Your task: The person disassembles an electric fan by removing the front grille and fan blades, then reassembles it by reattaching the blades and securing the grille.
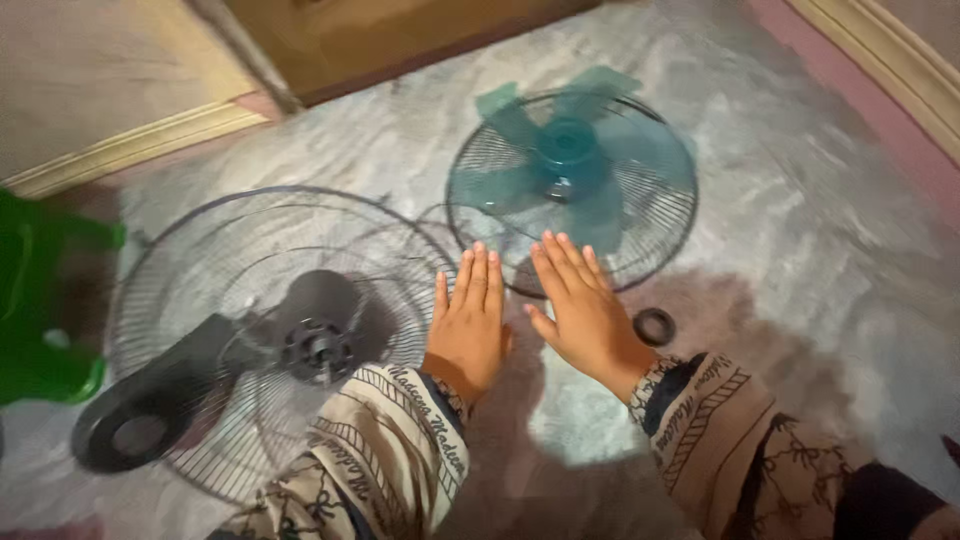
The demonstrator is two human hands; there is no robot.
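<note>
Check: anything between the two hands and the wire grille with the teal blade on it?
Nothing visible. Both the left hand and the right hand are flat and open, fingertips at the near rim of the wire grille carrying the teal blade. The small black ring lies to the right, out of the way.

Left hand (pixel 468 322), right hand (pixel 585 310) flat, open

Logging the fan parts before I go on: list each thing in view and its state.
left hand: open, flat, empty
right hand: open, flat, empty
teal fan blade: off the motor, lying in a wire guard
motor unit: bare, lying on the other guard
black ring nut: loose on the floor
</note>
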